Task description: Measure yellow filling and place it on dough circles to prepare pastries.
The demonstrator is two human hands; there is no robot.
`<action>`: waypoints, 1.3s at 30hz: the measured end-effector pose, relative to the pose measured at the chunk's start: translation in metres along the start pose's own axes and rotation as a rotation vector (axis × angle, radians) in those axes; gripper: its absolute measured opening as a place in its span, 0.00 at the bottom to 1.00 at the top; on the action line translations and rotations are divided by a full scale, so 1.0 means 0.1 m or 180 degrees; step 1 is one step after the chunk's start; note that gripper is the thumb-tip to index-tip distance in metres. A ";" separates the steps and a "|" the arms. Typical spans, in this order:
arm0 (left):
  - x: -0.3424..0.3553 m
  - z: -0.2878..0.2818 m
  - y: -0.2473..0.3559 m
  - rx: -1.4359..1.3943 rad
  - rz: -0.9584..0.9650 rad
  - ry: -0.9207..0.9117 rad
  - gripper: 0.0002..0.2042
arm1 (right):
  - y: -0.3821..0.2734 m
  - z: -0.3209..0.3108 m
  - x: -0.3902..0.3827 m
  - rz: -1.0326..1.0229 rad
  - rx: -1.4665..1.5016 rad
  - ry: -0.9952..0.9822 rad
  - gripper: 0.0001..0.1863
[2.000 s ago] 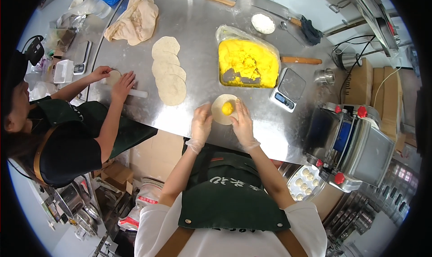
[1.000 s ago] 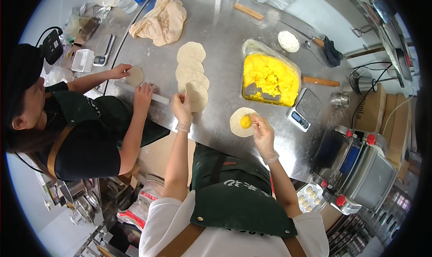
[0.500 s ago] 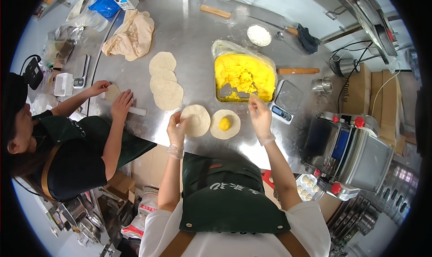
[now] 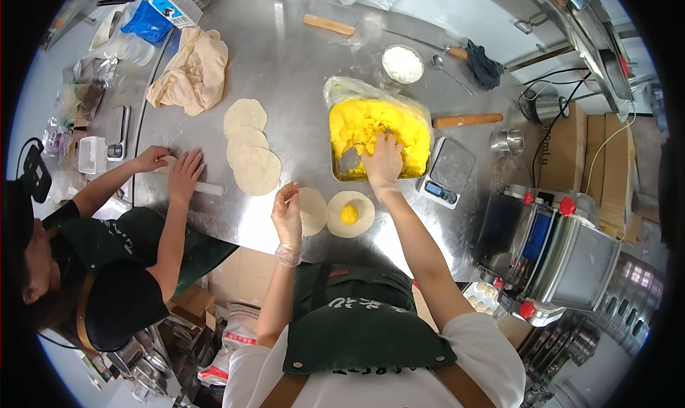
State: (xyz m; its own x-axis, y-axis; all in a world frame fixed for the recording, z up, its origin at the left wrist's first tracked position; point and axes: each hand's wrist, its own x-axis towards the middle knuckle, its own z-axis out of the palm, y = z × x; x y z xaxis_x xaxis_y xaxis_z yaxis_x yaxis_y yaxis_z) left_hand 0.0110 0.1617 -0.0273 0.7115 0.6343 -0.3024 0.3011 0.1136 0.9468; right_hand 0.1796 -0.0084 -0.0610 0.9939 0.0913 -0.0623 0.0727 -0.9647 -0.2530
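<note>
Deeper over the tray (image 4: 410,177) of yellow filling (image 4: 357,115), my right hand (image 4: 384,159) has moved; my left hand (image 4: 287,217) curls by a bare round (image 4: 313,212). Whether either grip pinches, I can't tell. One filled round (image 4: 362,224) is on the desk (image 4: 292,72); three overlapping rounds (image 4: 250,142) await too.

White glare patches the brightly lit steel table (image 4: 292,65), and fisheye distortion bends outer edges.
</note>
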 end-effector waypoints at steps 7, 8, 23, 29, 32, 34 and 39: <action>0.18 0.66 0.21 -0.0173 0.0204 -0.0695 0.11 | 0.07 -0.08 -0.09 -0.0714 0.0002 0.0034 0.27; 0.21 0.75 0.21 -0.0385 0.0193 -0.0806 0.10 | 0.07 -0.09 -0.10 -0.0811 0.0157 0.0103 0.25; 0.42 1.28 0.23 -0.0772 -0.0471 -0.1116 0.17 | 0.15 -0.10 -0.09 -0.0574 -0.0043 -0.0563 0.24; 0.43 1.08 0.21 -0.0817 -0.0487 -0.0883 0.15 | -0.07 0.07 -0.06 -0.0291 0.0124 -0.0707 0.17; 0.44 1.00 0.29 -0.1066 -0.0506 -0.0830 0.14 | 0.02 -0.28 0.15 0.0241 0.2291 -0.2280 0.26; 0.44 1.00 0.41 -0.1051 -0.0445 -0.0713 0.16 | 0.02 -0.59 0.20 0.0192 0.2923 -0.2727 0.30; 0.56 1.20 0.41 -0.2555 -0.1307 -0.1469 0.24 | -0.19 -1.14 0.00 -0.0132 0.3118 -0.2469 0.33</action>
State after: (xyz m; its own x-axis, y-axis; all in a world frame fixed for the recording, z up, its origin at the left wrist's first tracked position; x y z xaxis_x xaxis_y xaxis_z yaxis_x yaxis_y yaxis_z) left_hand 0.1395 0.1096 -0.0186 0.8760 0.0925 -0.4734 0.1827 0.8448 0.5030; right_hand 0.1873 -0.0184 0.0541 0.6572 0.5597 -0.5048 -0.3204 -0.3988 -0.8593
